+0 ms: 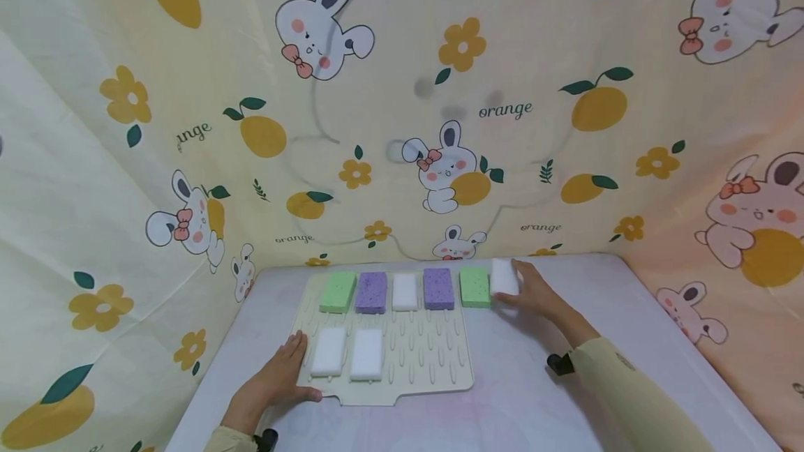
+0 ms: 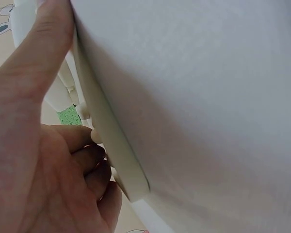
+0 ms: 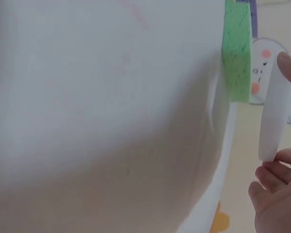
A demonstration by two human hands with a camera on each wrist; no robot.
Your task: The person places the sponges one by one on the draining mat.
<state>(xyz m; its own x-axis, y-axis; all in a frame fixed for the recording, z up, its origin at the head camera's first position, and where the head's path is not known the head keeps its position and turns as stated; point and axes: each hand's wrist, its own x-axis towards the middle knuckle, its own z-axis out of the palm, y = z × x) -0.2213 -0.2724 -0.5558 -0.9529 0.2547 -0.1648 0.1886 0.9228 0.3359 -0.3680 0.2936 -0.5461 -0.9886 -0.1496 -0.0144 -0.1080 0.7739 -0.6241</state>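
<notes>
A cream drying mat lies on the white table. Its back row holds a green sponge, a purple sponge, a white sponge, a second purple sponge and a second green sponge. Two white sponges sit in the front row. My right hand grips another white sponge at the mat's back right corner, beside the green one. My left hand rests on the mat's front left corner, thumb along its front edge.
A printed cloth with rabbits and oranges walls in the table at the back and both sides. Bare white tabletop lies to the right of the mat and in front of it.
</notes>
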